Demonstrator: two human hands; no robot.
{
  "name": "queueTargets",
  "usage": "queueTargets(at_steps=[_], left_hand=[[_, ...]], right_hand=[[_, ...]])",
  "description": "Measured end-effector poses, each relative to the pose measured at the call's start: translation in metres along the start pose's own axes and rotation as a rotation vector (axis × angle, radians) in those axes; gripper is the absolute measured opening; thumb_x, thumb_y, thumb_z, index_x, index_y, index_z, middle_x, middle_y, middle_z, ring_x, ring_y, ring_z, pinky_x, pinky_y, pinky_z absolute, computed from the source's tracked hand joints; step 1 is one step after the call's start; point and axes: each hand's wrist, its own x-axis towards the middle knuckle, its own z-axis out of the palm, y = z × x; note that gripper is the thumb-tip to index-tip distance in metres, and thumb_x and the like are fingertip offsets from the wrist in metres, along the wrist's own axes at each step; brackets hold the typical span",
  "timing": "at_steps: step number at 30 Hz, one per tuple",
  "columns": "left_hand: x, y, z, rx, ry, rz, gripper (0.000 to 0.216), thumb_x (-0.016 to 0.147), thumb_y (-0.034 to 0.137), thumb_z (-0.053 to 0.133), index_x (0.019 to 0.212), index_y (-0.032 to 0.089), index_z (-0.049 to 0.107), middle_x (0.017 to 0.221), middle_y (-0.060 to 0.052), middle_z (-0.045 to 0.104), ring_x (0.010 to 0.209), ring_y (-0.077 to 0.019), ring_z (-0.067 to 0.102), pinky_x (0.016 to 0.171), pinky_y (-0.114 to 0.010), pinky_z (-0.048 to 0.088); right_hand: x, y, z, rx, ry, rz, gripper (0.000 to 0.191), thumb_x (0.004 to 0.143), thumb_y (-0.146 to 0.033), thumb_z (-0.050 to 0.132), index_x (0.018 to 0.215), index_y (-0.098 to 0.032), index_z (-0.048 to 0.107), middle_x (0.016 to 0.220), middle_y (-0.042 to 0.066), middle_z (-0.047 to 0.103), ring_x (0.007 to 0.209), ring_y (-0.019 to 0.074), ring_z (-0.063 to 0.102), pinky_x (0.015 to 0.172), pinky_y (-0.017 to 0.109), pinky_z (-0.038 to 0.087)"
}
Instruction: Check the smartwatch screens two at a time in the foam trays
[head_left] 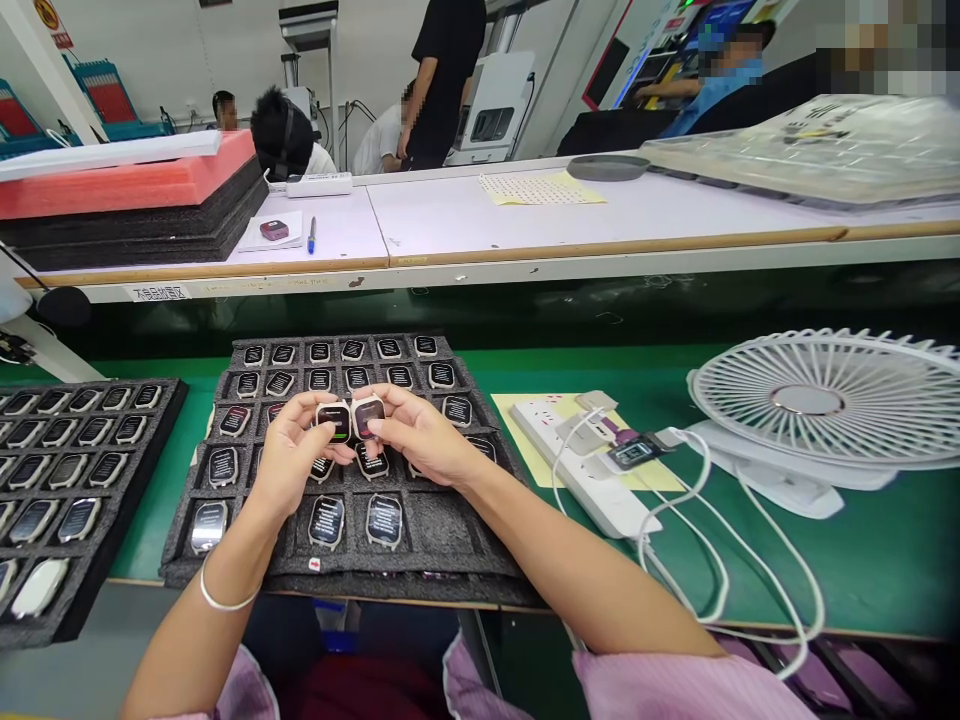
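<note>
My left hand [289,455] pinches a smartwatch case [334,422] with a light frame and a lit screen showing a green strip. Right beside it, my right hand [420,435] grips a second smartwatch case [368,415], its thumb over the lower part of the screen. Both are held side by side above a dark foam tray [292,563]. Rows of similar watch cases, one of them a watch [385,520] with text on its screen, fill most compartments. A few front compartments [442,525] hold none. My hands hide part of the middle rows.
Another foam tray of watches [71,590] lies at left. To the right are a white power strip [547,450], cables [716,560], a small plugged-in device [634,452] and a white fan [810,400]. A raised shelf [450,225] runs behind; several people are beyond it.
</note>
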Motion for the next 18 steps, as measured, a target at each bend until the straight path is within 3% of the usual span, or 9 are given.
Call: queueTargets(at_steps=[8, 12, 14, 18], left_hand=[[0.005, -0.002, -0.003, 0.022, 0.003, 0.033, 0.045, 0.07, 0.024, 0.073, 0.113, 0.018, 0.059, 0.102, -0.004, 0.066, 0.059, -0.0115, 0.069, 0.059, -0.025, 0.058], [-0.008, 0.011, 0.004, -0.03, -0.008, 0.051, 0.062, 0.066, 0.014, 0.079, 0.124, 0.02, 0.059, 0.106, -0.004, 0.067, 0.061, -0.0059, 0.062, 0.057, -0.018, 0.053], [-0.03, 0.023, 0.013, -0.124, -0.14, 0.012, 0.066, 0.065, 0.01, 0.082, 0.126, 0.023, 0.061, 0.102, -0.004, 0.068, 0.062, -0.0045, 0.057, 0.055, -0.013, 0.048], [-0.091, 0.041, 0.033, -0.37, -0.701, -0.165, 0.082, 0.057, 0.017, 0.091, 0.133, 0.028, 0.062, 0.082, -0.002, 0.065, 0.058, -0.006, 0.052, 0.05, -0.013, 0.042]], right_hand=[[0.003, 0.001, -0.002, -0.007, 0.048, -0.015, 0.035, 0.076, -0.014, 0.07, 0.109, -0.02, 0.062, 0.085, -0.002, 0.066, 0.06, 0.0099, 0.063, 0.059, 0.025, 0.051], [0.006, 0.0, -0.005, 0.044, 0.11, -0.016, 0.039, 0.073, -0.013, 0.072, 0.11, -0.021, 0.062, 0.089, -0.001, 0.069, 0.061, 0.0096, 0.064, 0.06, 0.024, 0.05], [0.008, -0.002, -0.007, 0.073, 0.106, -0.015, 0.044, 0.073, -0.015, 0.074, 0.114, -0.022, 0.061, 0.094, 0.001, 0.071, 0.065, 0.0112, 0.065, 0.061, 0.025, 0.051], [0.004, -0.011, -0.002, 0.072, 0.05, -0.024, 0.056, 0.076, -0.021, 0.079, 0.128, -0.026, 0.058, 0.108, 0.005, 0.07, 0.08, 0.0159, 0.071, 0.074, 0.03, 0.056]])
